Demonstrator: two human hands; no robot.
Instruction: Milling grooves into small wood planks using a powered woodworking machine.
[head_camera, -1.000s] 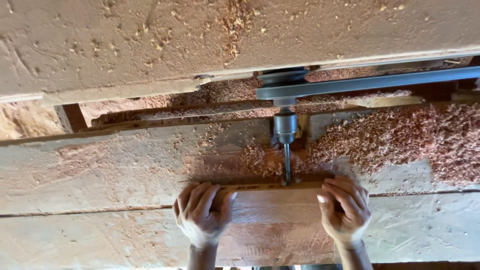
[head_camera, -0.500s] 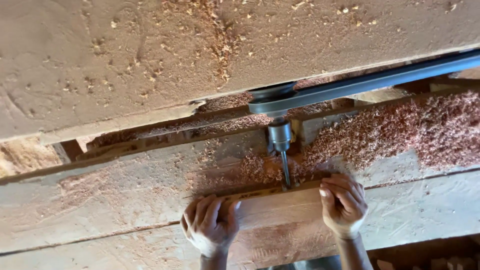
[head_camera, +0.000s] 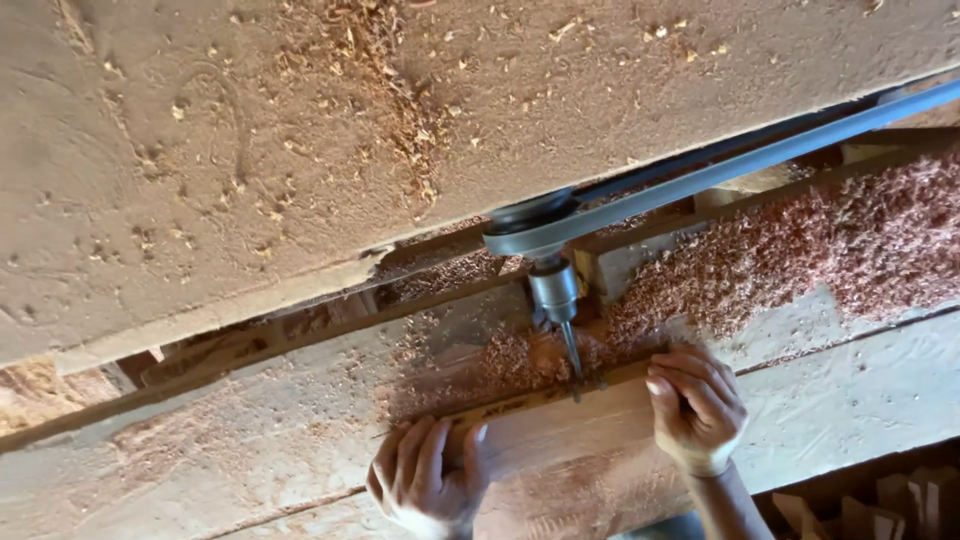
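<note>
A reddish wooden board (head_camera: 565, 430) lies on the dusty work table (head_camera: 250, 440), its far edge pressed against a horizontal drill bit (head_camera: 571, 352) held in a metal chuck (head_camera: 553, 290). My left hand (head_camera: 425, 478) grips the board's left end, fingers curled over its far edge. My right hand (head_camera: 695, 405) clasps the board just right of the bit. A dark drive belt (head_camera: 740, 165) runs from a pulley (head_camera: 535, 222) above the chuck toward the upper right.
Heaps of reddish wood shavings (head_camera: 800, 250) cover the table behind the bit and to the right. A broad dusty plank (head_camera: 300, 130) fills the upper part of the view. Small wooden blocks (head_camera: 880, 505) lie at the lower right.
The view has tilted and shifted. My left hand has slid slightly right along the board; both hands stay on it with the bit at its far edge.
</note>
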